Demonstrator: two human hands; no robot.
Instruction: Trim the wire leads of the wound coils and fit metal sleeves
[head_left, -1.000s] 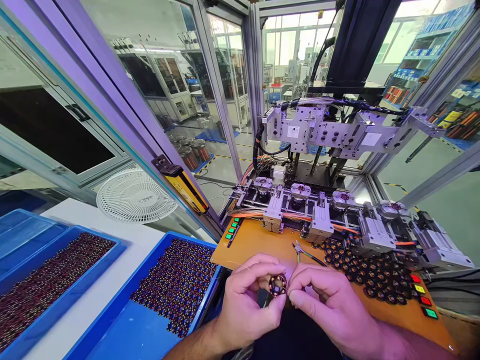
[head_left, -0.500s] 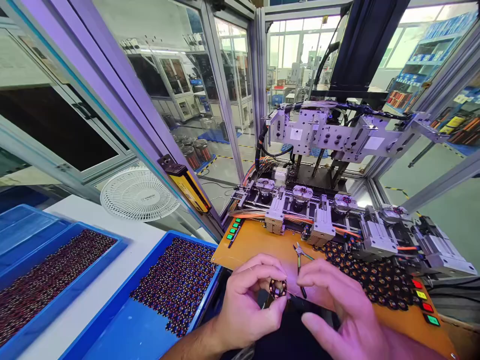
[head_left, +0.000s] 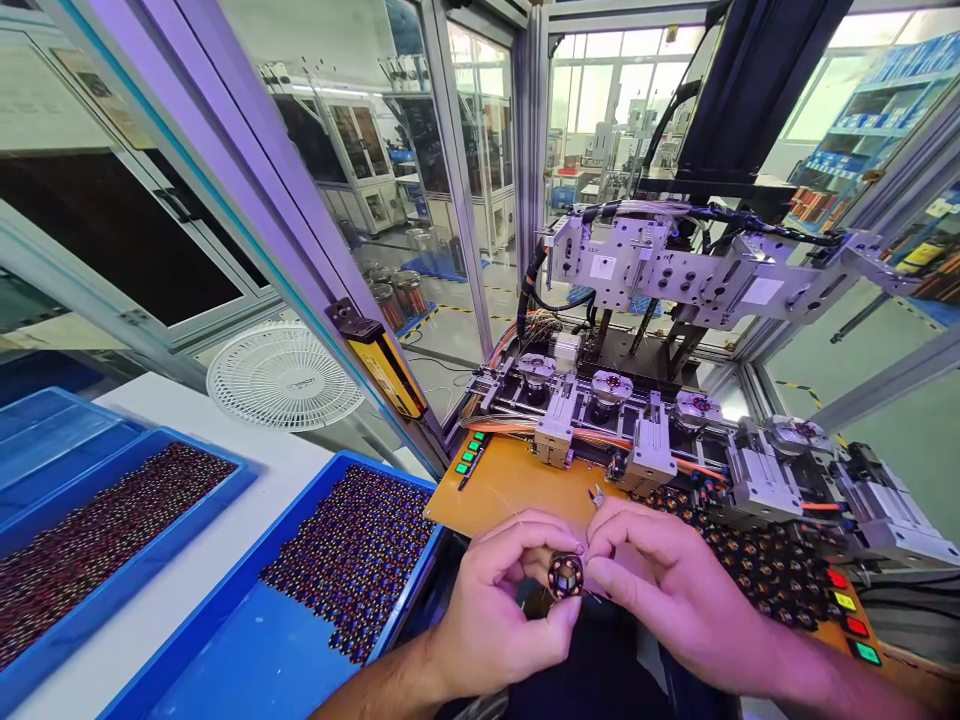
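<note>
A: What moved by the orange desk [head_left: 517, 490]?
B: The right hand [head_left: 664, 580] — it came back near the left hand [head_left: 495, 605].
A: Each grip?
B: Left pinches the dark ring [head_left: 554, 577]. Right's by its edge — can't tell if it's pinching anything.
A: This step?
B: Maybe fixing that edge; next needs steady holding.

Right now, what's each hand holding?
Left hand: closed, holding a small ring-shaped part.
Right hand: pinched closed beside it; can't tell on what.

Both forearms [head_left: 397, 680] are bare down to the fingers [head_left: 622, 585], with seemingly black clothing [head_left: 592, 670] below.
</note>
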